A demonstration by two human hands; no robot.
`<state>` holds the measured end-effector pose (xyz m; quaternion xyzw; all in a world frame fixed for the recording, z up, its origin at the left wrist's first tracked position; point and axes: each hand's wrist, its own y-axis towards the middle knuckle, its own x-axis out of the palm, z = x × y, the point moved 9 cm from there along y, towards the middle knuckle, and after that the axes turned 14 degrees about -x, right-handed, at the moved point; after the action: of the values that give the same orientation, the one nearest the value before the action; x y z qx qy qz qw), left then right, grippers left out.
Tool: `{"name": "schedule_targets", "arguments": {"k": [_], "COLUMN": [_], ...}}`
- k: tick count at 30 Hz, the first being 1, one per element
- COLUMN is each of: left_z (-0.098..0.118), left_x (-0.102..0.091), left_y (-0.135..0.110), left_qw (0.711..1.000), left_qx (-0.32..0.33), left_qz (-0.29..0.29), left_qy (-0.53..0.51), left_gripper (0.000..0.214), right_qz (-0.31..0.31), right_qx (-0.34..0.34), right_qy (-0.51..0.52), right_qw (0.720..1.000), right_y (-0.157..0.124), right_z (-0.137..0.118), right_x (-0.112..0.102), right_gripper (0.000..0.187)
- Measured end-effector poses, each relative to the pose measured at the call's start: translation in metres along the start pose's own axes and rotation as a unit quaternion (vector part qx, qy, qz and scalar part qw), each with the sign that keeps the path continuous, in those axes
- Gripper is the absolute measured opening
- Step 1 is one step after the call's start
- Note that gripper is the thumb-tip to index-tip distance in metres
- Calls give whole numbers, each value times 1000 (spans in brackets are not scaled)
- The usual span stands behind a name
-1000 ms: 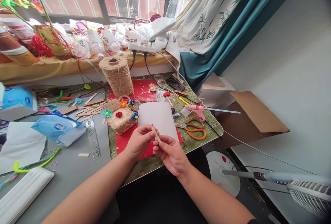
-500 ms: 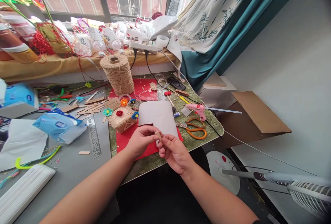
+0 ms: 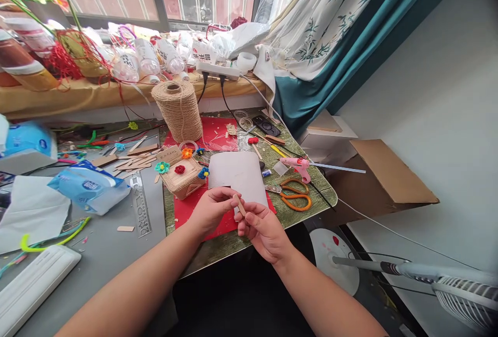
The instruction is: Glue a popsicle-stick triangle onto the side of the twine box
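Observation:
Between my two hands is a short wooden craft stick [image 3: 239,206], tilted, above the front of the white sheet. My left hand [image 3: 216,207] pinches its upper end with thumb and fingers. The lower end is gripped by my right hand [image 3: 265,229], fingers curled around it. Under the hands lie a white sheet [image 3: 243,171] and a red sheet [image 3: 218,227]. Just left of the white sheet stands a small twine-covered box [image 3: 182,181] with blue, orange and red flowers on it.
A twine spool [image 3: 178,111] stands behind the box. To the right are orange-handled scissors [image 3: 296,195] and a pink glue gun [image 3: 298,166]. Wooden sticks [image 3: 136,163], a stencil ruler [image 3: 140,207] and a wipes pack [image 3: 91,186] lie left. A fan [image 3: 462,295] stands at lower right.
The craft stick has turned slightly and more of its length shows between my fingers. My right thumb has shifted a little lower. The view has moved slightly.

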<state>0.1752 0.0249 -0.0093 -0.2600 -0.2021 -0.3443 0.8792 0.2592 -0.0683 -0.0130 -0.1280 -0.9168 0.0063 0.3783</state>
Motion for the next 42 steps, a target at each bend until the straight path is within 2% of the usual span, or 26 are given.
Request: {"name": "schedule_targets", "arguments": {"k": [3, 7, 10, 14, 17, 23, 26, 31, 37, 39, 42], "left_z": [-3, -5, -4, -3, 0, 19, 20, 20, 21, 21, 20], "left_x": [2, 10, 16, 20, 19, 4, 8, 21, 19, 17, 14], "left_y": [0, -2, -5, -10, -11, -13, -14, -16, -17, -17, -16], "left_qw": [998, 992, 989, 988, 991, 998, 995, 992, 990, 989, 987], "left_qx": [-19, -31, -28, -32, -26, 64, 78, 88, 107, 113, 110], "left_qz": [-9, -54, -83, -83, -63, -14, -37, -83, -74, -73, -63], "left_qy": [-57, -106, -123, -125, -112, 7, 46, 33, 46, 62, 96], "left_gripper": [27, 27, 26, 26, 26, 23, 19, 18, 14, 14, 14], "right_qz": [-2, -2, 2, 15, 20, 11, 10, 3, -5, -15, -34], "right_qx": [2, 6, -4, -23, -27, -41, -22, 39, 97, 96, 54], "right_qy": [16, 60, 89, 113, 119, 69, 74, 137, 180, 165, 94], "right_qw": [1000, 998, 996, 993, 992, 997, 997, 990, 979, 982, 993], "right_y": [-1, 0, 1, 3, 3, 2, 3, 0, -3, -2, 2], "right_z": [2, 8, 12, 15, 16, 4, 4, 15, 26, 26, 19], "right_x": [2, 8, 14, 19, 21, 17, 13, 12, 15, 16, 14], "right_gripper": [34, 31, 30, 32, 34, 25, 22, 21, 22, 24, 27]}}
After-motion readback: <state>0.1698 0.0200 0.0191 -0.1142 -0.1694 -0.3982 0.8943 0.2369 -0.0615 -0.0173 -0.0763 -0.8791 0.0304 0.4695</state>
